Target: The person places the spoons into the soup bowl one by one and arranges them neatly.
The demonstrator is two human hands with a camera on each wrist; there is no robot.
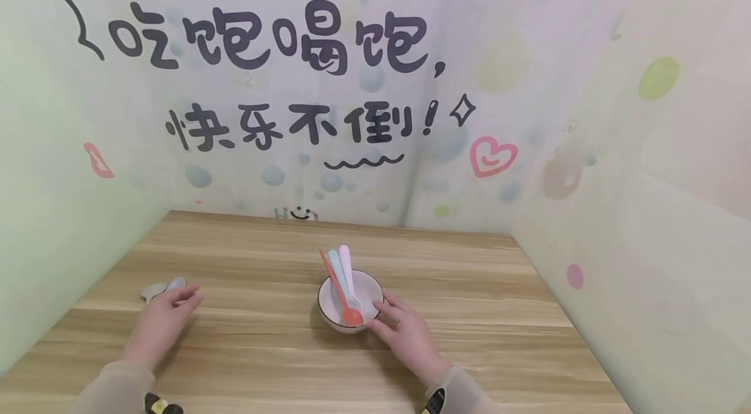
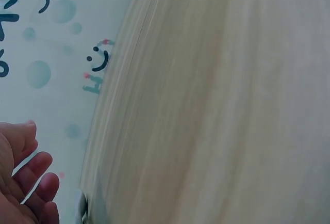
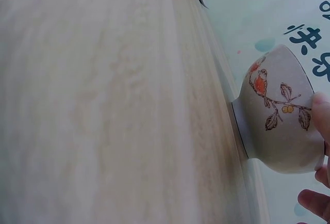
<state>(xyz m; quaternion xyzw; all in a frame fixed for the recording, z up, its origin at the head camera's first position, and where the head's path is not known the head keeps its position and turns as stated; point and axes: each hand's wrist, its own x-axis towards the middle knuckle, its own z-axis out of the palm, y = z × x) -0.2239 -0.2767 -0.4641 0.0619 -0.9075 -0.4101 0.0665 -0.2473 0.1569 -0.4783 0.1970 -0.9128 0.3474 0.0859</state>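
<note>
A small white bowl (image 1: 333, 328) with a dark rim stands upright on the table in the head view. Inside it lean an orange spoon (image 1: 352, 316), a pale blue-handled utensil (image 1: 336, 264) and a pale pink-handled utensil (image 1: 345, 257). My right hand (image 1: 407, 336) holds the bowl's right rim between thumb and fingers. In the right wrist view, a bird-and-branch print marks the side of the bowl (image 3: 281, 115). At the left, my left hand (image 1: 167, 319) hovers by two spoons (image 1: 154, 291), partly hiding them. Its fingers (image 2: 38, 170) are loosely bent around nothing.
The wood-grain table (image 1: 264, 362) meets a printed back wall (image 1: 352, 192) with large black characters. Pale side walls (image 1: 663, 257) rise at left and right.
</note>
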